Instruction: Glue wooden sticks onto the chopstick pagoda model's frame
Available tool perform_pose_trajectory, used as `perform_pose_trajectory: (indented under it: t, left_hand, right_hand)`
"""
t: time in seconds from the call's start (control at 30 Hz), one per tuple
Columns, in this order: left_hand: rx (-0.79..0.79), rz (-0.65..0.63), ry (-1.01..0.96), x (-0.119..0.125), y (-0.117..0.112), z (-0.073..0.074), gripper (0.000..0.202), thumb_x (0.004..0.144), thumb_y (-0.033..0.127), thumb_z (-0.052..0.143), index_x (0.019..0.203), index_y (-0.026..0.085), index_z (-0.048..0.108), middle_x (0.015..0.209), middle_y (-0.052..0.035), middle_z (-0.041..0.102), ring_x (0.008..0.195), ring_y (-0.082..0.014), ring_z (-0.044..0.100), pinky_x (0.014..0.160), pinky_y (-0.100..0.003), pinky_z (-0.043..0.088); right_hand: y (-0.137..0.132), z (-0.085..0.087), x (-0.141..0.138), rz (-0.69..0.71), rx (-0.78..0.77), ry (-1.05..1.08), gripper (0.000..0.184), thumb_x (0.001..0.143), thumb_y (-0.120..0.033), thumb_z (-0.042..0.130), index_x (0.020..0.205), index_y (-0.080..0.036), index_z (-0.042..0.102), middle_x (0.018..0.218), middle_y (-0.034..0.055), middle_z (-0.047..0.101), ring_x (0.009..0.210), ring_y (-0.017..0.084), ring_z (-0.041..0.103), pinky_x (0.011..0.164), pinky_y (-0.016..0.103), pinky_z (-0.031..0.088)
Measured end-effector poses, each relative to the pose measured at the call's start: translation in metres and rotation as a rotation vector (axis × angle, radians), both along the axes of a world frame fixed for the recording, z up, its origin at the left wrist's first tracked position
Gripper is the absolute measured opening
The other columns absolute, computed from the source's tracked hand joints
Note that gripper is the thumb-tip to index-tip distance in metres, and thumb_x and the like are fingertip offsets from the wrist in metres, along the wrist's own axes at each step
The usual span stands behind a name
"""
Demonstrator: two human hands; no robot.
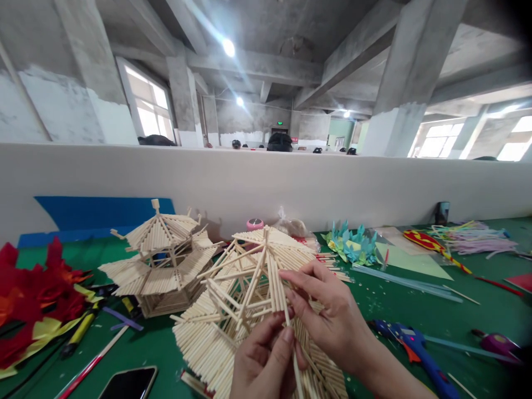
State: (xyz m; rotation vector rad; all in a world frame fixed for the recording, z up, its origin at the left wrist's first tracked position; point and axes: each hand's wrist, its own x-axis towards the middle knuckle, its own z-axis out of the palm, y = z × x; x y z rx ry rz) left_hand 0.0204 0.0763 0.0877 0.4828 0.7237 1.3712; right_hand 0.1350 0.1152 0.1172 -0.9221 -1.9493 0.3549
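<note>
A green felt-covered worktop (415, 302) spreads below a long white partition wall (291, 183). At its near middle lies a large pale wooden-stick pavilion roof model (233, 288), unfinished, its ribs fanning out from a peak and its lower skirt of close-laid sticks reaching toward the bottom edge of the view. Just beside it to the left stands a finished two-tier pavilion of pale wooden sticks (160, 266), upright. Further left lies a red and yellow paper flower (33, 305). Behind the roof model, to the right, sit teal folded paper flowers (351, 244), and further right a bundle of pastel pipe cleaners (477, 235).

The right hand (328, 318) rests on the roof model's right flank, its fingers spread across the ribs. The left hand (266, 360) sits low in front, its grip closed by thumb and fingers on a single thin pale wooden stick (291, 338), which stands nearly upright against the model's side. The right hand's fingertips touch the same stick higher up; whether its grip pinches the stick I cannot tell.

A blue hot glue gun (415, 349) lies near the right wrist, a black smartphone (128, 383) at the lower left.
</note>
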Motion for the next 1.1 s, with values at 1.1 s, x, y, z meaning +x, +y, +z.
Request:
perform_pose_trajectory:
  t: [1.1]
  left_hand:
    - [-0.042,0.156,0.0,0.0083,0.0096,0.0044,0.021,0.04,0.022,0.085,0.053,0.016,0.07,0.042,0.001,0.061,0.042,-0.0056,0.054,0.047,-0.01,0.045]
  right_hand:
    - [0.0008,-0.0002,-0.0001,-0.012,0.01,0.025,0.03,0.082,-0.015,0.048,0.108,-0.019,0.062,0.08,0.0039,0.052,0.071,0.013,0.052,0.064,0.029,0.047]
